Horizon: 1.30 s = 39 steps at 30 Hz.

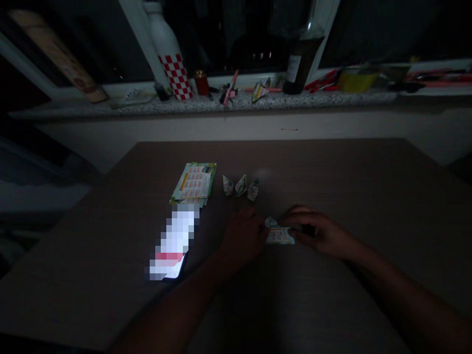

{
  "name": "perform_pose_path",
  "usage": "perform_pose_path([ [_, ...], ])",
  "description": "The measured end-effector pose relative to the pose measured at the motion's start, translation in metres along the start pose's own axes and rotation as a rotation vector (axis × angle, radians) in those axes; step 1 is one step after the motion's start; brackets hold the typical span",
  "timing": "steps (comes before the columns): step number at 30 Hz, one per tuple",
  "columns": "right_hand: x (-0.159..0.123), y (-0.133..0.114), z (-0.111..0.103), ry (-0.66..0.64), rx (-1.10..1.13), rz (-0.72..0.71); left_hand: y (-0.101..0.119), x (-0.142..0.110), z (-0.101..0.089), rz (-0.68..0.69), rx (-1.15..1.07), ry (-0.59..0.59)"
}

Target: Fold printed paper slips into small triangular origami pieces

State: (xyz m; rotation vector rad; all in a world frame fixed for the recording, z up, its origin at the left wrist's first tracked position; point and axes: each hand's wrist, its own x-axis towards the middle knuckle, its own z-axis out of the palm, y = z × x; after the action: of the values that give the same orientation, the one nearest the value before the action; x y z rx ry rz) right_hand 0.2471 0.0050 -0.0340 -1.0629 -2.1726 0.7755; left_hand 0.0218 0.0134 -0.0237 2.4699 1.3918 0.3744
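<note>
A small printed paper sheet [279, 236], partly folded, lies on the table between my two hands. It carries calendar-like blocks of print, and a folded point stands up at its upper left. My left hand [244, 235] is closed at the sheet's left end, its fingertips partly hidden in shadow. At the right end, my right hand [320, 230] pinches the paper, thumb below and fingers curled above. Just beyond my left hand stand three small folded paper pieces, a left one [227, 186], a middle one [241, 185] and a right one [253, 189].
A stack of printed calendar sheets [194, 182] lies at the left, with a lit phone [177, 241] nearer me. Along the granite windowsill [221, 104] behind the table [332, 169] stand a red-checked bottle [177, 73], a dark bottle [295, 71], a small jar [201, 83] and pens.
</note>
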Motion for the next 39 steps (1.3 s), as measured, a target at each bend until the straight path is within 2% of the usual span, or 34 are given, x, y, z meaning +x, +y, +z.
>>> perform_pose_path([
  [3, 0.001, 0.000, 0.008, 0.074, -0.043, 0.024, -0.001, 0.000, 0.002, 0.004, -0.007, 0.011],
  [7, 0.002, 0.000, 0.018, 0.172, -0.104, -0.016, -0.001, 0.001, 0.002, -0.002, -0.003, 0.023],
  [15, 0.004, -0.002, 0.020, 0.154, -0.161, -0.047, -0.001, 0.004, -0.003, 0.011, -0.022, -0.027],
  [21, 0.005, -0.006, 0.019, 0.137, -0.228, -0.046, -0.009, 0.008, -0.014, 0.082, -0.068, -0.145],
  [25, 0.007, -0.009, 0.021, 0.144, -0.259, -0.046, -0.005, 0.009, -0.014, 0.035, -0.030, -0.148],
  [29, 0.009, -0.012, 0.025, 0.132, -0.300, -0.041, 0.000, 0.010, -0.014, -0.014, -0.004, -0.201],
  [39, 0.010, -0.012, 0.031, 0.170, -0.336, -0.008, 0.000, 0.015, -0.015, -0.049, -0.009, -0.232],
])
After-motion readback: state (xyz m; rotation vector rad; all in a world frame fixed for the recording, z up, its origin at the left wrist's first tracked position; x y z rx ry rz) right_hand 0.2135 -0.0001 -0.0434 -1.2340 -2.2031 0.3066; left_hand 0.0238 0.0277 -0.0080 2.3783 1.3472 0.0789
